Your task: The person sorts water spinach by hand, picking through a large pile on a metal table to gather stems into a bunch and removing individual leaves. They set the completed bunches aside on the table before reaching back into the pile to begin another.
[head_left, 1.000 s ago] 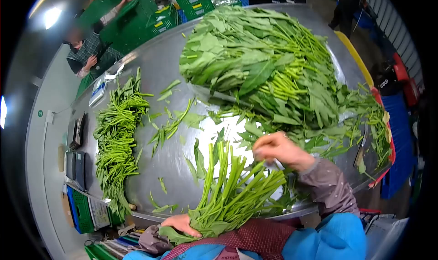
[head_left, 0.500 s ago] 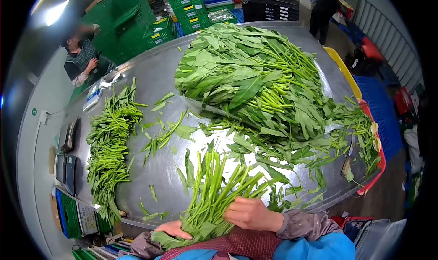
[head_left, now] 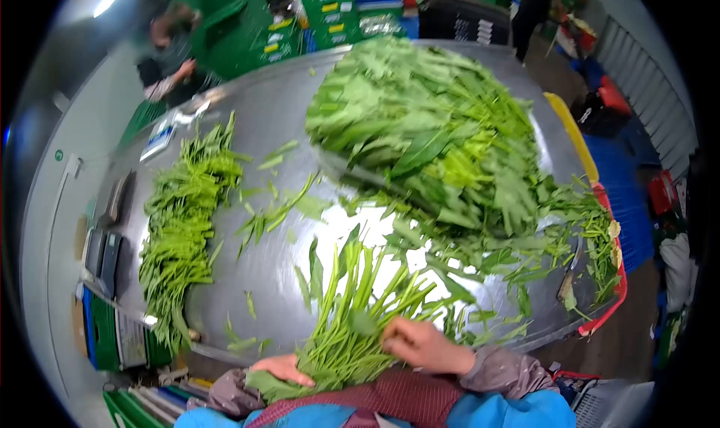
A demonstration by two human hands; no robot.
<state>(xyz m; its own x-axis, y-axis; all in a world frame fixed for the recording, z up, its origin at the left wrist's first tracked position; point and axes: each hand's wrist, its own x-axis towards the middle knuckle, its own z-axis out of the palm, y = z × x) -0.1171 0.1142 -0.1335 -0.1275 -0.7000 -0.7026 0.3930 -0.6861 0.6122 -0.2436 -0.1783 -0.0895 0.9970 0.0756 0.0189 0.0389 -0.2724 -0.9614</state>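
A bunch of leafy green stems (head_left: 349, 323) lies against my apron at the table's front edge, cut ends pointing away from me. Wrapped round its leafy lower left side is my left hand (head_left: 283, 369). My right hand (head_left: 420, 345) is at the bunch's right side with its fingers curled; whether a stem is between them is hidden. Beyond, a large heap of the same greens (head_left: 427, 128) covers the back of the metal table (head_left: 277, 293). Bundled greens (head_left: 180, 233) form a long row on the left.
Loose leaves and stems (head_left: 487, 255) are scattered below the heap. A knife (head_left: 566, 284) lies at the right, near the red and yellow edging (head_left: 619, 293). A scale (head_left: 159, 139) stands back left. Another person (head_left: 169, 64) is beyond the table's left end.
The view has shifted slightly. My right hand has moved a little to the right relative to the bunch, and a leaf now shows on the stems beside it. My left hand stays on the bunch.
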